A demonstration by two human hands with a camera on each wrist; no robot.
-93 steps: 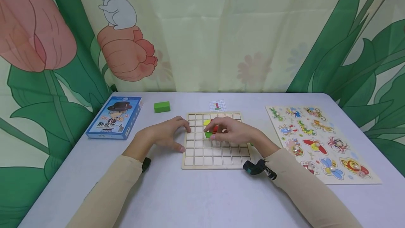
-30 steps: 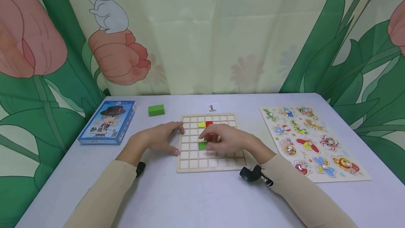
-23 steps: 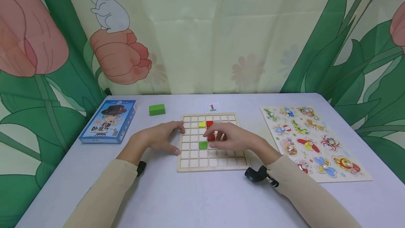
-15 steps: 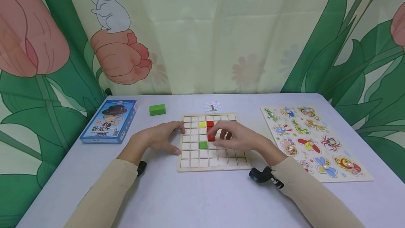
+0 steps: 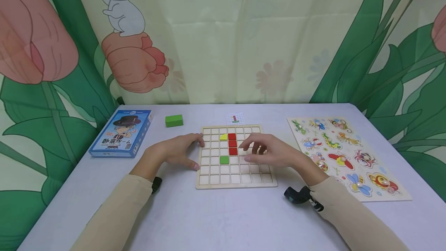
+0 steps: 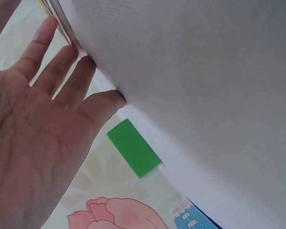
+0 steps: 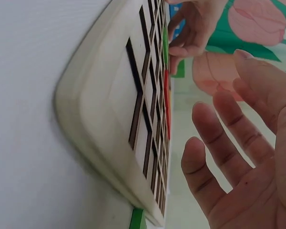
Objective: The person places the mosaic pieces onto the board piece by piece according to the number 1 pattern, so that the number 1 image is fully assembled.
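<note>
A wooden grid board (image 5: pixel 212 186) lies mid-table. Three red squares (image 5: pixel 232 143) run down one column, with a yellow piece (image 5: pixel 223 137) left of the top one. One green square (image 5: pixel 224 160) sits in a cell lower down, left of the red column. My left hand (image 5: pixel 179 150) rests at the board's left edge, thumb and fingers spread along it. Over the board's right half hovers my right hand (image 5: pixel 270 150), fingers loosely bent and holding nothing. In the right wrist view its fingers (image 7: pixel 217 133) are apart, with no piece between them.
A green block (image 5: pixel 174 121) and a small pattern card (image 5: pixel 235 118) lie behind the board. At left is a blue game box (image 5: pixel 121 133); at right, an insect picture board (image 5: pixel 339 146). Another green piece (image 7: pixel 137 218) lies by the grid board's edge.
The green square, earlier at my right fingertips, now lies in a cell. My right hand has drawn off to the right, uncovering the red squares. My left hand has stayed at the board's edge.
</note>
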